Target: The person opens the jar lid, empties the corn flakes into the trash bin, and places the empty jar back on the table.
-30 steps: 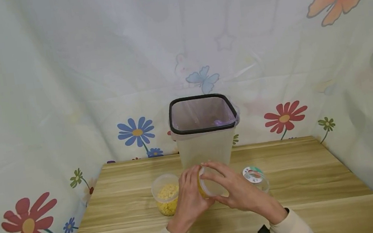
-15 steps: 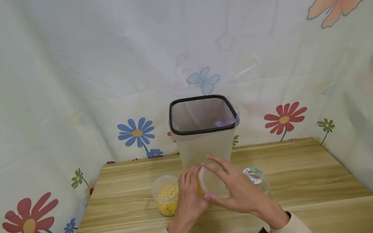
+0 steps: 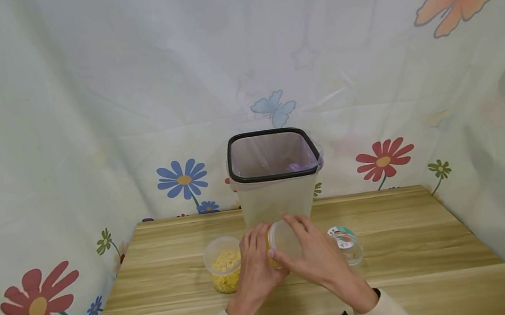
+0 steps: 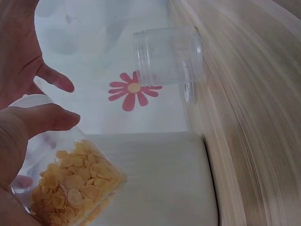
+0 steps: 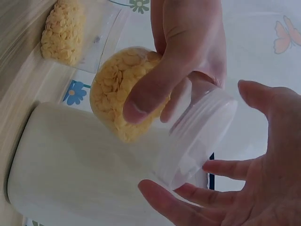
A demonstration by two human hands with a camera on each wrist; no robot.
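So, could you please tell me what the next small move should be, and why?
Probably close the right hand round the lid and try a gentle turn: the lid covers the mouth of the tilted jar of flakes, the left hand grips the jar, and the right hand is spread open around the lid.

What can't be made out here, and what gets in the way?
Head view: most of the held jar, hidden behind the left hand.
Head view: the floor inside the bin, hidden by its front wall.
Head view: fine print on the round label, too small.
Right wrist view: part of the right hand, cut off by the edges.
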